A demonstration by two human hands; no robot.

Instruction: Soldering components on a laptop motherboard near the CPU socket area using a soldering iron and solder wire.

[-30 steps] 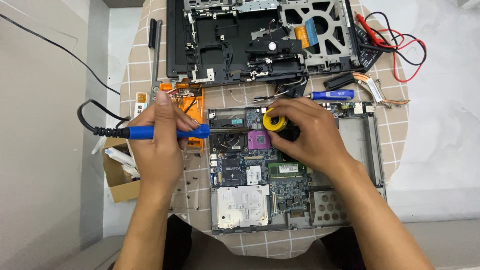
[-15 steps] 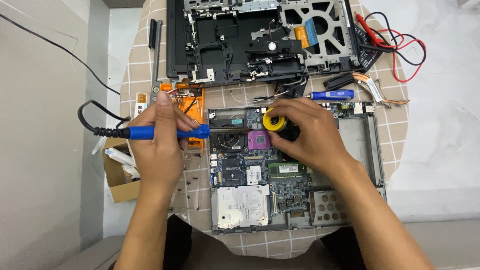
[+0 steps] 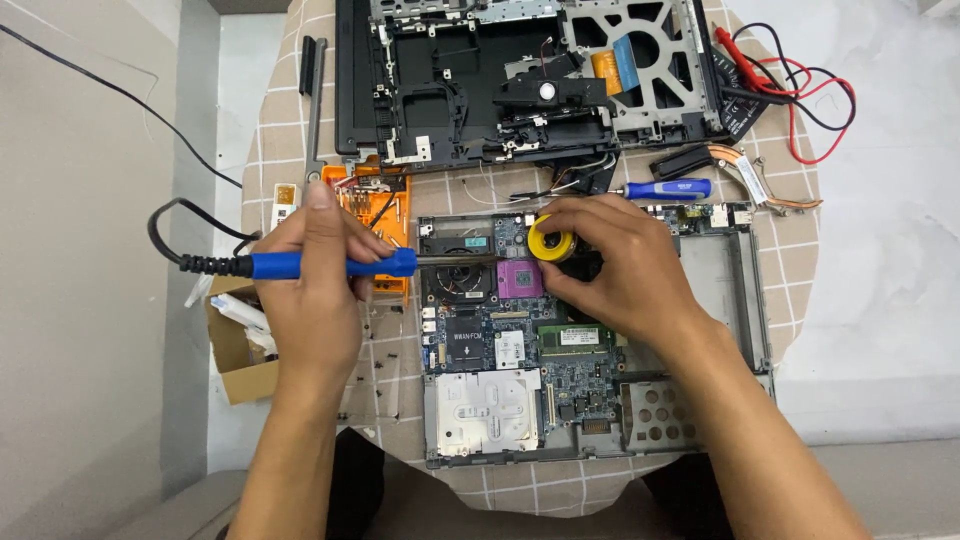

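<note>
A left hand [image 3: 310, 285] wraps its grip round a blue-handled soldering iron [image 3: 330, 264], tip toward the laptop motherboard [image 3: 510, 345], while the right hand [image 3: 615, 270] pinches a yellow solder spool [image 3: 551, 240] alongside, feeding the joint.

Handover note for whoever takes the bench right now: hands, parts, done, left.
Left hand: grips blue-handled soldering iron, tip pointing right at the laptop motherboard.
Right hand: fingers hold a yellow solder spool over the board, beside the purple processor socket.
Done: laptop opened, black base shell set behind, blue screwdriver beside it.
Left: no contact between tip and board visible.
</note>
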